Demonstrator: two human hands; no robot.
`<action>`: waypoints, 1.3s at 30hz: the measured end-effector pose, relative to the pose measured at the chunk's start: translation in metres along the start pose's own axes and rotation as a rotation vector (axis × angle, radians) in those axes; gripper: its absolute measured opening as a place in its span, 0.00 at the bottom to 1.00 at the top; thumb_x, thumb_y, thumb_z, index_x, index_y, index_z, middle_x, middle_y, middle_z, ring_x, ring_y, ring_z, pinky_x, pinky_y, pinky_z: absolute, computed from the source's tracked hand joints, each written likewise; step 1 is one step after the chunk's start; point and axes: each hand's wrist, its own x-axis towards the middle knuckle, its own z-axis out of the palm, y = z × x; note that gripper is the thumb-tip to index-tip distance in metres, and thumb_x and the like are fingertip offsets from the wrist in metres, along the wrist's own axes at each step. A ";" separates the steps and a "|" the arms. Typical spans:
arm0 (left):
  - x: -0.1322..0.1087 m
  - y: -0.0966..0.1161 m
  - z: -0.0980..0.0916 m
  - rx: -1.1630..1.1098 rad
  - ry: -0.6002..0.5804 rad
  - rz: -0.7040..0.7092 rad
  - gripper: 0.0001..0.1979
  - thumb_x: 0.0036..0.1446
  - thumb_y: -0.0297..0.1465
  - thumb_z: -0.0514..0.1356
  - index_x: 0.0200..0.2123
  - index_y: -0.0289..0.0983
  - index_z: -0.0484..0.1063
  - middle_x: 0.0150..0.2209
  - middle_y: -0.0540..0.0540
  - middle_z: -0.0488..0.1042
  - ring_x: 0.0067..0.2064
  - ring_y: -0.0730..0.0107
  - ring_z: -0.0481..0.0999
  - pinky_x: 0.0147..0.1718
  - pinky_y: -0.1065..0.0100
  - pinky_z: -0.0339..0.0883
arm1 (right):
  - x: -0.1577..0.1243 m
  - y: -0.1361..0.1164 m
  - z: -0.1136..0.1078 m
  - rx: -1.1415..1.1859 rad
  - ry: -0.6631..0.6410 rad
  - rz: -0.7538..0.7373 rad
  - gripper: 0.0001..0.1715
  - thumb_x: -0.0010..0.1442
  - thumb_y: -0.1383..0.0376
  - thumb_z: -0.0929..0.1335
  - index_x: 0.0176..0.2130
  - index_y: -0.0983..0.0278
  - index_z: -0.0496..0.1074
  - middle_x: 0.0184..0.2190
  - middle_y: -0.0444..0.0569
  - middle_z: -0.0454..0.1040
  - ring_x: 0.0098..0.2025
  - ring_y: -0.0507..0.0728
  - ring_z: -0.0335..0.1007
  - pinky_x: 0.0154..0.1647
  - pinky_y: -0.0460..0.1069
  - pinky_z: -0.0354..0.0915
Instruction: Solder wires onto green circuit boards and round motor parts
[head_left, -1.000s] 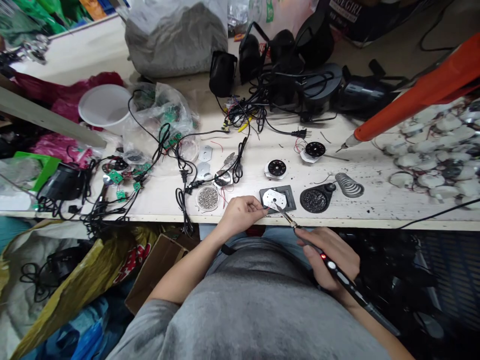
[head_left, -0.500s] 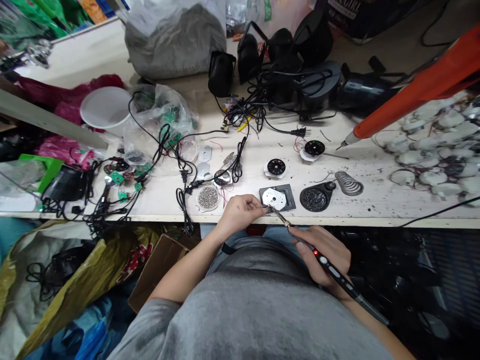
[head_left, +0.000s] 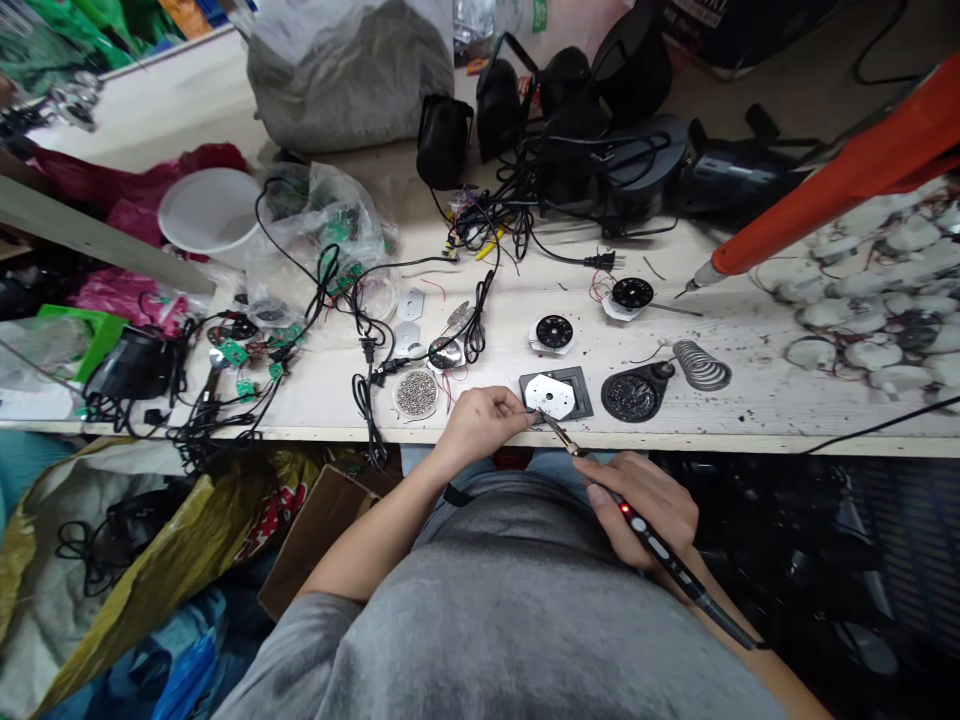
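A soldering iron (head_left: 649,540) with a lit red light is gripped in my right hand (head_left: 643,503). Its tip meets the lower left edge of a white plate (head_left: 550,394) with cut corners and a centre hole, which lies in a dark grey rectangular holder (head_left: 583,398). My left hand (head_left: 489,422) is closed in a pinch at that same edge, beside the tip. Whatever its fingertips hold is too small to make out. Just right of the holder sit a round black tray (head_left: 628,397) and a coiled wire stand (head_left: 702,366).
Two white plates with black discs (head_left: 554,332) lie behind the holder. A dish of small metal pieces (head_left: 415,394) and tangled black cables (head_left: 367,405) are to the left. An orange-handled tool (head_left: 817,205) hangs at right, near many white round parts (head_left: 874,330). Black housings (head_left: 444,142) stand behind.
My right hand and the soldering iron have shifted very slightly, the tip staying at the plate's edge. My left hand keeps its pinch. The whole view has moved a little.
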 end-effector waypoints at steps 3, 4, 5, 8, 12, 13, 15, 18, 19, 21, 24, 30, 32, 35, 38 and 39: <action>0.000 0.001 0.000 -0.004 0.001 -0.003 0.11 0.46 0.36 0.72 0.24 0.35 0.76 0.22 0.51 0.74 0.26 0.74 0.68 0.26 0.72 0.57 | 0.002 -0.001 0.001 -0.016 0.008 -0.042 0.28 0.63 0.77 0.68 0.60 0.60 0.74 0.30 0.45 0.79 0.26 0.53 0.71 0.26 0.49 0.71; 0.000 0.001 0.000 -0.003 0.002 -0.004 0.11 0.46 0.36 0.72 0.24 0.35 0.76 0.22 0.51 0.74 0.26 0.74 0.68 0.26 0.72 0.57 | 0.003 -0.001 0.001 -0.017 0.006 -0.048 0.28 0.63 0.77 0.67 0.60 0.61 0.74 0.30 0.46 0.79 0.26 0.53 0.71 0.26 0.49 0.71; -0.001 0.002 0.000 0.000 0.005 -0.005 0.11 0.46 0.35 0.72 0.24 0.35 0.75 0.22 0.51 0.73 0.26 0.74 0.68 0.26 0.72 0.57 | 0.002 -0.001 0.000 -0.016 0.004 -0.044 0.27 0.64 0.77 0.67 0.60 0.61 0.74 0.30 0.46 0.78 0.26 0.53 0.71 0.26 0.49 0.71; -0.001 0.003 0.000 0.014 0.008 -0.012 0.11 0.47 0.35 0.71 0.24 0.35 0.75 0.22 0.51 0.73 0.26 0.74 0.68 0.26 0.72 0.57 | 0.000 0.000 -0.003 0.001 -0.009 -0.011 0.28 0.64 0.76 0.67 0.61 0.60 0.73 0.31 0.47 0.78 0.28 0.54 0.72 0.27 0.50 0.72; -0.001 0.002 0.001 0.008 0.000 -0.007 0.11 0.47 0.35 0.70 0.24 0.35 0.75 0.22 0.51 0.73 0.26 0.74 0.68 0.26 0.72 0.57 | -0.001 -0.001 -0.007 0.023 0.001 0.020 0.29 0.65 0.76 0.67 0.62 0.59 0.73 0.34 0.48 0.80 0.31 0.55 0.75 0.30 0.51 0.74; -0.001 0.002 0.000 0.006 -0.002 -0.003 0.11 0.47 0.35 0.70 0.24 0.35 0.75 0.22 0.51 0.73 0.26 0.74 0.68 0.26 0.72 0.57 | 0.000 -0.001 -0.008 0.027 0.010 0.016 0.28 0.64 0.76 0.67 0.61 0.60 0.74 0.34 0.48 0.80 0.31 0.56 0.75 0.30 0.51 0.74; -0.001 0.001 0.000 0.008 -0.005 0.004 0.11 0.47 0.36 0.70 0.24 0.35 0.75 0.22 0.51 0.73 0.26 0.74 0.68 0.26 0.72 0.57 | 0.002 -0.001 -0.009 0.036 0.016 -0.001 0.28 0.64 0.76 0.67 0.61 0.62 0.74 0.34 0.48 0.79 0.31 0.56 0.75 0.29 0.51 0.74; 0.000 0.002 0.000 0.016 0.000 0.002 0.11 0.47 0.35 0.70 0.24 0.35 0.75 0.22 0.51 0.73 0.26 0.74 0.68 0.26 0.72 0.57 | 0.003 -0.001 -0.009 0.043 0.029 -0.009 0.29 0.64 0.77 0.67 0.61 0.62 0.74 0.33 0.47 0.79 0.31 0.56 0.75 0.29 0.51 0.74; 0.000 0.002 0.001 0.019 0.002 0.002 0.11 0.47 0.35 0.71 0.24 0.35 0.75 0.22 0.52 0.73 0.26 0.74 0.68 0.26 0.72 0.57 | 0.003 0.000 -0.009 0.046 0.027 -0.005 0.29 0.64 0.77 0.67 0.62 0.61 0.74 0.34 0.47 0.79 0.31 0.56 0.75 0.29 0.51 0.74; 0.000 0.003 0.001 0.025 0.002 0.009 0.11 0.48 0.34 0.70 0.24 0.35 0.74 0.22 0.52 0.73 0.26 0.75 0.68 0.27 0.72 0.58 | 0.001 0.000 -0.008 0.054 0.024 0.005 0.30 0.63 0.77 0.67 0.62 0.60 0.74 0.34 0.48 0.80 0.31 0.56 0.76 0.29 0.52 0.74; -0.001 0.002 0.001 0.039 -0.010 0.032 0.10 0.50 0.34 0.70 0.24 0.36 0.74 0.22 0.52 0.73 0.26 0.74 0.69 0.27 0.72 0.59 | -0.002 0.001 -0.008 0.051 0.049 0.020 0.30 0.64 0.77 0.67 0.62 0.59 0.74 0.35 0.48 0.80 0.32 0.56 0.75 0.29 0.52 0.74; -0.002 0.010 -0.012 0.195 -0.003 0.210 0.11 0.53 0.36 0.72 0.34 0.37 0.77 0.31 0.48 0.79 0.34 0.68 0.77 0.35 0.68 0.69 | 0.002 0.001 -0.011 0.047 0.038 0.030 0.30 0.64 0.77 0.67 0.62 0.58 0.73 0.33 0.47 0.80 0.30 0.56 0.76 0.29 0.52 0.75; 0.007 0.018 -0.015 0.262 0.094 0.311 0.10 0.55 0.33 0.71 0.38 0.36 0.77 0.35 0.46 0.80 0.38 0.66 0.79 0.39 0.66 0.71 | 0.005 0.001 -0.013 0.041 0.042 0.034 0.30 0.64 0.76 0.67 0.62 0.57 0.74 0.32 0.46 0.80 0.30 0.56 0.77 0.29 0.52 0.75; 0.029 0.028 -0.011 0.370 0.235 0.392 0.07 0.57 0.26 0.68 0.40 0.36 0.76 0.38 0.45 0.79 0.40 0.65 0.79 0.43 0.64 0.71 | 0.008 0.000 -0.015 0.049 0.060 0.032 0.29 0.64 0.76 0.67 0.61 0.58 0.75 0.32 0.46 0.80 0.29 0.56 0.77 0.28 0.52 0.74; 0.052 0.034 0.001 0.450 0.287 0.408 0.07 0.57 0.22 0.67 0.39 0.36 0.75 0.39 0.44 0.77 0.40 0.64 0.78 0.44 0.63 0.71 | 0.009 -0.001 -0.016 0.050 0.068 0.027 0.29 0.64 0.77 0.67 0.61 0.58 0.75 0.33 0.46 0.80 0.30 0.56 0.77 0.28 0.52 0.74; 0.058 0.035 0.006 0.465 0.302 0.403 0.07 0.56 0.22 0.67 0.38 0.36 0.75 0.39 0.44 0.77 0.40 0.63 0.78 0.44 0.63 0.71 | 0.009 -0.001 -0.016 0.043 0.067 0.027 0.29 0.64 0.77 0.67 0.61 0.59 0.74 0.33 0.46 0.80 0.30 0.56 0.77 0.29 0.52 0.74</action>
